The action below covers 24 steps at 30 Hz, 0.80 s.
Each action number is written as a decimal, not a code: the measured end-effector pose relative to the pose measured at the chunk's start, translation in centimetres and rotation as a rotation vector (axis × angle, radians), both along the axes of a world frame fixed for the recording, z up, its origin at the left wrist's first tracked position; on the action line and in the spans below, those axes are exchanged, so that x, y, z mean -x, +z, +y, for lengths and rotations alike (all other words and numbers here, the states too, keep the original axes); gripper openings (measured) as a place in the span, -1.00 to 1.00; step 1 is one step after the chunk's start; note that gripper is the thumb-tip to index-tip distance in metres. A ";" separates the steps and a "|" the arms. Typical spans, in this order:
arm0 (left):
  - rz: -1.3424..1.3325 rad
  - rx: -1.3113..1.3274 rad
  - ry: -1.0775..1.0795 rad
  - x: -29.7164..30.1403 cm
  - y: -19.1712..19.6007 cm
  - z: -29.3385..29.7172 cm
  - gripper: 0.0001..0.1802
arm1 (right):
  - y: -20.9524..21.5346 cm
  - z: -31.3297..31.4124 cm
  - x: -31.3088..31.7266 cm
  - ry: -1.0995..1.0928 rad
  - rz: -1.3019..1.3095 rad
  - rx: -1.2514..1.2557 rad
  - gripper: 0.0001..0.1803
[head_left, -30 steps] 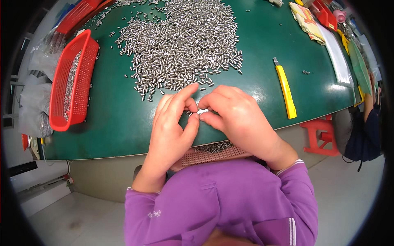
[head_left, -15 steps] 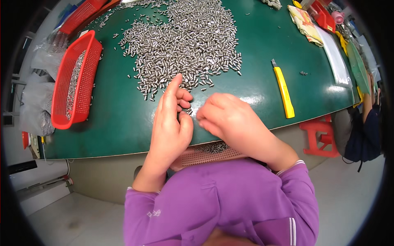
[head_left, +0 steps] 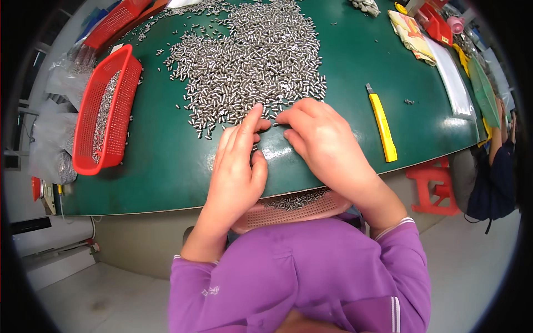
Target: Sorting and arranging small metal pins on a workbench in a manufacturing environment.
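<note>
A big heap of small shiny metal pins (head_left: 255, 61) covers the far middle of the green table (head_left: 166, 172). My left hand (head_left: 236, 166) lies flat on the table, fingers stretched to the heap's near edge. Beside it, my right hand (head_left: 325, 141) rests with fingertips bent down onto the pins at that same edge. What the fingers grip is hidden. A pink perforated tray (head_left: 294, 210) holding several pins sits under the table edge at my lap.
A red mesh basket (head_left: 102, 114) with pins stands at the left; another red basket (head_left: 116, 22) lies behind it. A yellow utility knife (head_left: 382, 125) lies right of my right hand. Cloth, plastic sheets and red boxes crowd the far right; a red stool (head_left: 430, 186) and another person stand beside the table.
Both hands have moved forward from the table's near edge to the rim of the pin heap, and the left fingers have spread flat.
</note>
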State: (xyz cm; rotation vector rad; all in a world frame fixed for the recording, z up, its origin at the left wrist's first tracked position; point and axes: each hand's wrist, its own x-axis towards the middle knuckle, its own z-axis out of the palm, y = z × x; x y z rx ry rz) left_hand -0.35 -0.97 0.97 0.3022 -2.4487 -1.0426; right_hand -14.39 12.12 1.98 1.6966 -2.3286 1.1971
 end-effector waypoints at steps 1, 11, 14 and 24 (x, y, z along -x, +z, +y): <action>0.007 0.024 -0.005 0.0 -0.1 -0.1 -0.20 | -0.2 -0.2 -0.1 0.003 0.004 -0.003 -0.83; -0.003 -0.036 -0.017 -0.5 -0.4 -0.3 -0.24 | -0.3 -0.6 -0.8 0.054 -0.025 -0.009 -0.91; 0.028 -0.075 0.019 -0.5 -0.3 -0.2 -0.22 | -0.4 -0.7 -1.0 0.069 -0.015 -0.013 -0.91; 0.048 -0.143 -0.036 -0.6 -0.2 -0.1 -0.13 | -0.4 0.1 -1.5 0.090 -0.008 -0.017 -0.89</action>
